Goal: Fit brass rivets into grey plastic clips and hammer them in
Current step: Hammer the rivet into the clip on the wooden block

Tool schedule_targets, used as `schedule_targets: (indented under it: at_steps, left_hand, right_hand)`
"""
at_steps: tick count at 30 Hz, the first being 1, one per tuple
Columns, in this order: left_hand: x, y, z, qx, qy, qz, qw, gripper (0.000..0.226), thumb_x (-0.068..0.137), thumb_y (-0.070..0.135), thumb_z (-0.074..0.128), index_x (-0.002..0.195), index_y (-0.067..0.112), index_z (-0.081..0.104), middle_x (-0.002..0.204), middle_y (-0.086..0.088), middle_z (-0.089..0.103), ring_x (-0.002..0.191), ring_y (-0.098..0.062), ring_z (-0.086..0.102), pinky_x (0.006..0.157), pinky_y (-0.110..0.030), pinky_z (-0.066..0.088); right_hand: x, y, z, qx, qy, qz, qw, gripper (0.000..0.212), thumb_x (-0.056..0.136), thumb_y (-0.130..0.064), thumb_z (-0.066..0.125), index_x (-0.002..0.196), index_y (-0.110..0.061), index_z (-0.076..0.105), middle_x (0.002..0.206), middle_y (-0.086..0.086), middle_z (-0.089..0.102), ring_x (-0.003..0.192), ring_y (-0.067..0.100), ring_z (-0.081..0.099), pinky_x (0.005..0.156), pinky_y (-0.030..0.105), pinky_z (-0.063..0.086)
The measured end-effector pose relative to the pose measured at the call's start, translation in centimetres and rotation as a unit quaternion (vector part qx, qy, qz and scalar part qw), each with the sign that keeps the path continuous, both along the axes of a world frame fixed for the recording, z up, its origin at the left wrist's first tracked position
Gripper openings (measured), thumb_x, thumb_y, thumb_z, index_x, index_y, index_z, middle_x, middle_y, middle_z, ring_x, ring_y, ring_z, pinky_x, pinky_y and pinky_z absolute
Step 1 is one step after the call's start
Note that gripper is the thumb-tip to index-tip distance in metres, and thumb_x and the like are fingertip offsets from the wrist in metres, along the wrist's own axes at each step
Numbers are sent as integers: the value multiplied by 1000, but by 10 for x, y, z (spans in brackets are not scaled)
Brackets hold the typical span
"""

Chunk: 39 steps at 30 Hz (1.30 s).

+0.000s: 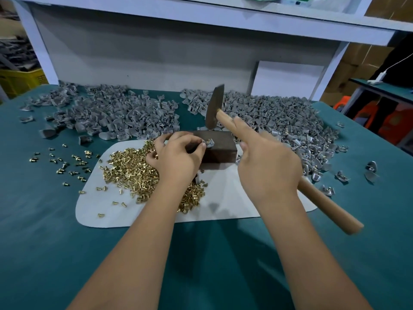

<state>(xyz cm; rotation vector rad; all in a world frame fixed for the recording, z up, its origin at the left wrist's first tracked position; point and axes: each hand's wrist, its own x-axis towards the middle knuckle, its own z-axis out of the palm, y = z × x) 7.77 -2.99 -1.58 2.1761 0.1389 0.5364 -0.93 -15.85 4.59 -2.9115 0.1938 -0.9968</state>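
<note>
Clip (pixel 209 143) with rivet (pixel 207 141) standing in it, seated on top of block (pixel 215 147), pinched at its near side by left hand (pixel 176 155) fingertips. Right hand (pixel 267 163) wrapped round hammer (pixel 257 148) handle, index finger stretched along the wood; head raised just above and behind block, apart from the clip. Loose rivets (pixel 131 171) heaped under and left of left hand, on pale mat (pixel 228 198). Clip piles: bare ones (pixel 116 113) beyond left hand, riveted ones (pixel 288 121) beyond and right of right hand, crowding mat's far and right edges. Bare green table (pixel 40 220) nearer than both wrists.
</note>
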Motion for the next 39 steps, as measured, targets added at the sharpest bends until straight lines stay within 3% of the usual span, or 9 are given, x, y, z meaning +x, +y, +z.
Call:
schedule_targets:
  at_steps: [4,9,12,16,21,26,29,35,39]
  left_hand:
    - [-1,2,1,-1,-9,-6,1000,24,81,50,71,62,49,56,112,31,60,131,-13,26,95,-40,9]
    - [-2,2,0,3,-17,-5,1000,21,81,49,72,65,47,58,103,32,56,132,-13,26,91,-37,8]
    - [-3,2,0,-11,-13,-10,1000,21,80,48,73,65,47,58,109,31,59,131,-12,26,82,-32,6]
    - [-1,0,-2,-11,-23,-4,1000,26,80,46,73,61,48,56,103,31,58,131,-12,26,97,-44,11]
    - [-2,3,-2,-11,-12,-18,1000,17,83,47,70,68,49,61,105,33,55,130,-10,24,96,-45,13]
    - [-4,4,2,-11,21,-35,999,10,86,48,66,77,45,65,111,30,56,136,-13,21,100,-47,10]
    - [-7,6,7,-33,43,-55,997,15,85,44,68,71,42,64,126,27,54,138,-15,18,106,-47,10]
    - [-13,11,16,-99,35,-98,990,20,84,35,71,65,38,66,134,30,46,141,-10,10,106,-40,7]
    - [-16,13,17,-119,29,-119,985,19,84,34,71,66,36,69,134,32,46,141,-8,10,106,-41,5]
  right_hand:
    - [-1,7,-7,-20,29,-8,999,67,89,-20,57,142,-49,29,91,0,60,62,21,39,46,25,12]
    - [-2,13,-11,13,-32,3,999,69,78,-9,68,138,-35,47,78,5,60,55,20,33,49,24,20]
    - [-1,10,-17,-6,61,1,998,68,89,-18,54,145,-44,26,97,1,61,63,20,36,51,28,23]
    - [-5,8,-18,20,-27,-11,999,72,79,-9,65,142,-35,42,82,6,59,58,20,34,49,26,21]
    - [2,1,-24,7,73,-22,997,71,92,-18,49,146,-48,14,104,0,58,67,21,40,45,27,16]
    - [8,-11,-26,68,9,-43,997,66,92,-14,52,146,-43,26,88,3,42,52,15,33,44,25,14]
    - [12,-31,-29,95,32,-78,992,58,94,-15,49,144,-38,31,89,3,43,58,20,36,46,26,19]
    - [15,-59,-40,151,98,-134,975,21,90,-14,46,109,-23,50,66,0,48,55,24,38,46,26,20]
    - [17,-60,-41,152,148,-147,966,11,87,-19,48,91,-15,56,72,5,53,67,30,48,56,30,33]
